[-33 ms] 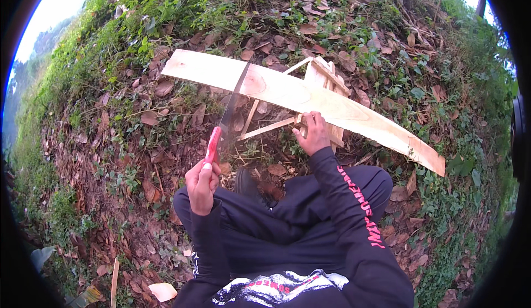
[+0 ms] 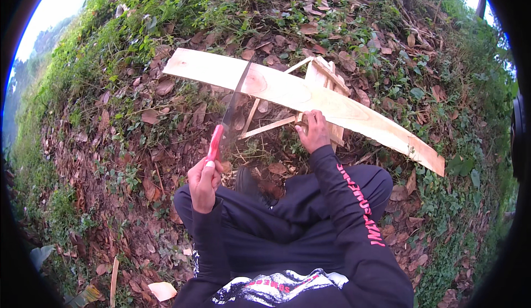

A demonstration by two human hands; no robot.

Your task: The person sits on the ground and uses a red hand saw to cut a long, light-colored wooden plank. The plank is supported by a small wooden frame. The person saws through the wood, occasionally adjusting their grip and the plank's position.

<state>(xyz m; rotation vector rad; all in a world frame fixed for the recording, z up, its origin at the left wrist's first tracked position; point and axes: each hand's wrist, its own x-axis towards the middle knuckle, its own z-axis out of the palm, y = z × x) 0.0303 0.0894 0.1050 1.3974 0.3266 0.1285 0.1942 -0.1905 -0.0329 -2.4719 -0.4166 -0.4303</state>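
Observation:
A long, pale wooden plank (image 2: 282, 89) slants across the view, resting over a low frame of wooden boards and slats (image 2: 268, 127). My left hand (image 2: 203, 185) is closed round the red handle of a handsaw (image 2: 214, 142). The saw's dark blade points away from me and crosses the plank left of its middle, beside a knot mark. At the plank's near edge, right of the saw, my right hand (image 2: 314, 135) has its fingers curled against the wood. Part of the frame is hidden under the plank.
Dry brown leaves (image 2: 149, 117) and low green plants (image 2: 63, 211) cover the sloping ground. A thin wood strip (image 2: 114, 283) and a pale wood piece (image 2: 162, 291) lie at the lower left. My crossed legs (image 2: 287, 214) and a dark shoe (image 2: 246, 182) are close below the saw.
The saw and my left hand have shifted very slightly. The plank's left end sits a touch higher and farther right. My right hand stays at the plank's edge.

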